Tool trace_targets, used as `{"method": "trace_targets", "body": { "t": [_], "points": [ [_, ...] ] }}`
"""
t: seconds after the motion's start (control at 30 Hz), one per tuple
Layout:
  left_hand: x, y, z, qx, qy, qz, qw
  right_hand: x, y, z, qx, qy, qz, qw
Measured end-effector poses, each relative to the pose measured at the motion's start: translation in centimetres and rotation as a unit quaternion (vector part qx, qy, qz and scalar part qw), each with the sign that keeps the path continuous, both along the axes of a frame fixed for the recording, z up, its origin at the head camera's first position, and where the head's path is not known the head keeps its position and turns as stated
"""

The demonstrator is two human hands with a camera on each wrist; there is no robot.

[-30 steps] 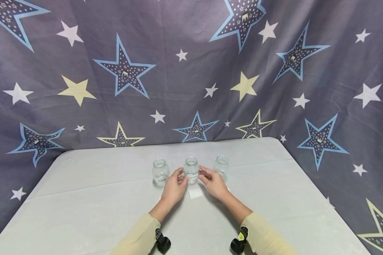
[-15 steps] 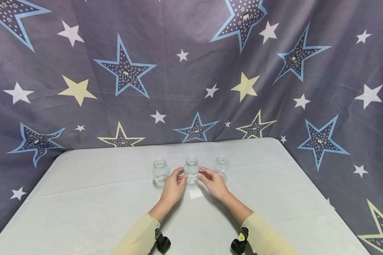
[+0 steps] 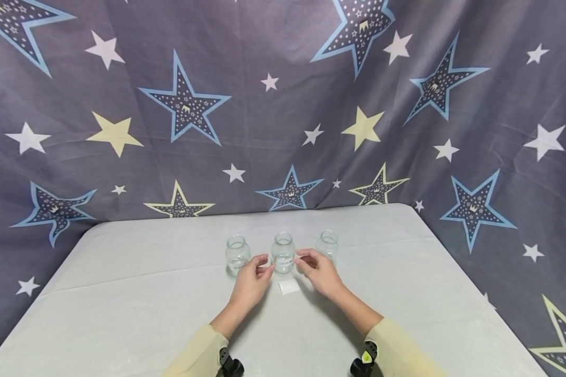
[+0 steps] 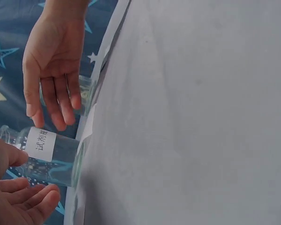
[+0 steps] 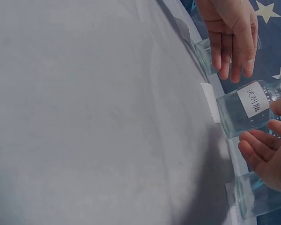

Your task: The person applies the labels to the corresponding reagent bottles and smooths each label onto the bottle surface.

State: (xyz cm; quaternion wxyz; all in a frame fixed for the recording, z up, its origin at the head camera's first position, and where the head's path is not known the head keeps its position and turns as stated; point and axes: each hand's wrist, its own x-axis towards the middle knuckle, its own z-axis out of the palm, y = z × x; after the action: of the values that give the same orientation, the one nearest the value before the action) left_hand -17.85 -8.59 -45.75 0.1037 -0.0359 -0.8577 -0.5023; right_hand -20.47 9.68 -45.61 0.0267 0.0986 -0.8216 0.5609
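Observation:
A clear glass jar point(image 3: 283, 250) stands upright on the table between my two hands. Its white label point(image 4: 41, 144) with black handwritten characters faces me. At the jar's left side is my left hand point(image 3: 252, 283), fingers loose and slightly bent, a small gap showing between fingertips and glass. My right hand point(image 3: 323, 273) lies on the other side in the same way, fingers relaxed and just off the jar. In the right wrist view the right hand's fingers point(image 5: 257, 147) spread beside the jar. Neither hand holds anything.
A second glass jar point(image 3: 237, 253) with a label stands to the left. The third jar point(image 3: 328, 242) is at the right, partly hidden behind my right hand. In front of the middle jar lies a small white card point(image 3: 289, 286). A star-patterned curtain point(image 3: 245, 115) hangs behind the table point(image 3: 146, 314).
Both hands have let go of the middle jar and drawn slightly back and apart. Earlier, their fingers were on its sides and turned it a little. The other jars and the card have stayed put.

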Motion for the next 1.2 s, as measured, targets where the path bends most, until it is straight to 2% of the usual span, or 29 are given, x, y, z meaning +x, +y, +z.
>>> {"method": "trace_targets", "body": {
  "t": [0.17,0.33,0.67,0.93,1.2],
  "points": [
    [0.7,0.2,0.2,-0.011,-0.003,-0.012,0.9999,0.5,0.8,0.6,0.037,0.017,0.001,0.9992],
    [1.3,0.9,0.4,-0.01,-0.006,-0.037,0.9992,0.8,1.9,0.8,0.066,0.026,0.007,0.9974],
    [1.3,3.3,0.1,-0.04,0.006,-0.101,0.9941,1.3,5.1,1.1,0.123,0.017,0.016,0.9921],
    [1.1,5.2,-0.1,-0.068,0.011,-0.134,0.9886,1.1,7.4,0.8,0.183,0.043,0.049,0.9809],
    [1.0,7.5,-0.1,-0.103,-0.01,-0.159,0.9818,1.2,9.4,0.4,0.231,0.056,0.085,0.9676]
  ]
}}
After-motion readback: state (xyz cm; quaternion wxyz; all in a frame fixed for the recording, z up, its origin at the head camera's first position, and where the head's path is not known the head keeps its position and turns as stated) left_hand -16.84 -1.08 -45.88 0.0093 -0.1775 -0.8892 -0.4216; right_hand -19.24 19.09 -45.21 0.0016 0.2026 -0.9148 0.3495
